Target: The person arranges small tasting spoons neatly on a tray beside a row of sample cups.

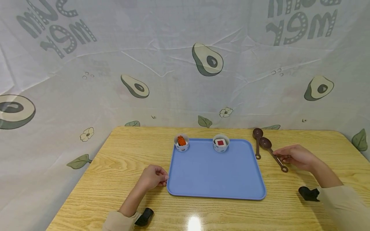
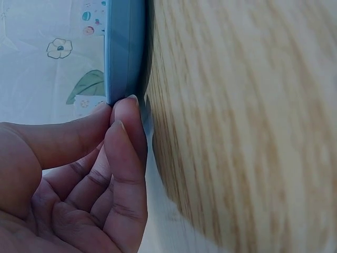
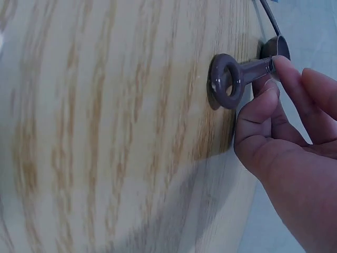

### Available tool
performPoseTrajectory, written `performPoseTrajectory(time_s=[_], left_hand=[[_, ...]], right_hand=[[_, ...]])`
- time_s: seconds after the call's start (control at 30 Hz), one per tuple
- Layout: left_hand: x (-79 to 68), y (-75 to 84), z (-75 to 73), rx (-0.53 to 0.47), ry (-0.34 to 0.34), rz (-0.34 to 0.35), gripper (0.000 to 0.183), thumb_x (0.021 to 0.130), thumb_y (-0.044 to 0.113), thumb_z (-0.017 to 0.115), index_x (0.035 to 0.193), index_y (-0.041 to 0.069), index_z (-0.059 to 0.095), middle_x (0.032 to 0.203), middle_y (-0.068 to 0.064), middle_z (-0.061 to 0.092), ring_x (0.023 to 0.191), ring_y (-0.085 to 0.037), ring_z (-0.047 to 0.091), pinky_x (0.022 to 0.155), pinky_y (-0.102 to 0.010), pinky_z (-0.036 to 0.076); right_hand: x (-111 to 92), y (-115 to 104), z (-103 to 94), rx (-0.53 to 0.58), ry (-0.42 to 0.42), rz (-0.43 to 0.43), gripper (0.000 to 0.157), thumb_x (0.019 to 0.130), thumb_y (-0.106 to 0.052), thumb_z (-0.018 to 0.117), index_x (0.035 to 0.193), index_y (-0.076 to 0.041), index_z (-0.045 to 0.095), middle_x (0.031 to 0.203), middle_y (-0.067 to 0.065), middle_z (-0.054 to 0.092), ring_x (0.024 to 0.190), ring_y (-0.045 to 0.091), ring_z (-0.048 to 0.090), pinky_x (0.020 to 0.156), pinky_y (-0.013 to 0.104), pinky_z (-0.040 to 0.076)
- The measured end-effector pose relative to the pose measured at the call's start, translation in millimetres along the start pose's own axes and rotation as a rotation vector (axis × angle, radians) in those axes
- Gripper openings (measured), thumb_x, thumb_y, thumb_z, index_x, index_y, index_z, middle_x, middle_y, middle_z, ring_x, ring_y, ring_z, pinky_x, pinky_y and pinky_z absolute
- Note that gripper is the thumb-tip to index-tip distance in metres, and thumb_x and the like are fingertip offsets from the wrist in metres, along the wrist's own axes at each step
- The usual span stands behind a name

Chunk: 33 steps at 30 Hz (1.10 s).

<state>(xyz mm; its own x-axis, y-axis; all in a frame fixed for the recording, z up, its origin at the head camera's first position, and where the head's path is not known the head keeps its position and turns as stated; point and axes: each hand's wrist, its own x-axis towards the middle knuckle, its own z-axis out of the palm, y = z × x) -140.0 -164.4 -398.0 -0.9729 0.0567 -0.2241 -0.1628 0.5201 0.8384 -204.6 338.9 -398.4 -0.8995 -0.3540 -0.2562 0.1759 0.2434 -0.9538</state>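
At the left edge of a blue tray [image 1: 216, 173], my left hand [image 1: 151, 176] pinches the rim between thumb and fingers. The left wrist view shows the thumb on the tray's side [image 2: 120, 52] and the other fingers curled beneath. My right hand [image 1: 297, 157] holds a dark brown spoon [image 1: 265, 143] by the middle of its handle. In the right wrist view the ring-ended handle [image 3: 255, 70] lies at the fingertips, low over the wood. A second brown spoon [image 1: 258, 133] lies just left of it, right of the tray.
Two small paper cups stand at the tray's far side: one cup [image 1: 182, 148] with orange-red food at the corner, another cup [image 1: 221, 148] with a white piece topped red. The wooden table [image 1: 130, 150] ends at an avocado-print curtain [image 1: 173, 80].
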Motion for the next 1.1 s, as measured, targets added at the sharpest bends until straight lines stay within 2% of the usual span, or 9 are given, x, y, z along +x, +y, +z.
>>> performPoseTrajectory(time_s=[0.43, 0.67, 1.1], left_hand=[[1.0, 2.0, -0.3, 0.001, 0.003, -0.018, 0.008, 0.082, -0.007, 0.061, 0.075, -0.005, 0.063, 0.06, -0.007, 0.059, 0.054, -0.016, 0.059, 0.053, -0.028, 0.053], [2.7, 0.5, -0.4, -0.01, -0.004, -0.027, 0.008, 0.082, -0.007, 0.061, 0.075, -0.006, 0.063, 0.06, -0.007, 0.058, 0.054, -0.015, 0.059, 0.053, -0.028, 0.053], [1.0, -0.7, -2.1, -0.021, -0.011, -0.021, 0.007, 0.083, -0.006, 0.061, 0.076, -0.007, 0.062, 0.061, -0.008, 0.059, 0.055, -0.016, 0.059, 0.053, -0.029, 0.053]], right_hand=[[-1, -1, -0.1, 0.056, -0.029, 0.018, 0.022, 0.095, -0.008, 0.047, 0.102, -0.001, 0.067, 0.094, -0.003, 0.064, 0.076, 0.01, 0.055, 0.068, 0.024, 0.049], [-4, -3, -2.2, 0.122, -0.092, -0.017, 0.024, 0.095, -0.004, 0.045, 0.1, -0.001, 0.068, 0.094, 0.001, 0.065, 0.077, 0.011, 0.058, 0.069, 0.024, 0.051], [-10, -17, -2.8, 0.171, -0.125, -0.056, 0.026, 0.094, 0.0, 0.043, 0.098, 0.001, 0.068, 0.094, 0.001, 0.066, 0.078, 0.013, 0.061, 0.072, 0.026, 0.052]])
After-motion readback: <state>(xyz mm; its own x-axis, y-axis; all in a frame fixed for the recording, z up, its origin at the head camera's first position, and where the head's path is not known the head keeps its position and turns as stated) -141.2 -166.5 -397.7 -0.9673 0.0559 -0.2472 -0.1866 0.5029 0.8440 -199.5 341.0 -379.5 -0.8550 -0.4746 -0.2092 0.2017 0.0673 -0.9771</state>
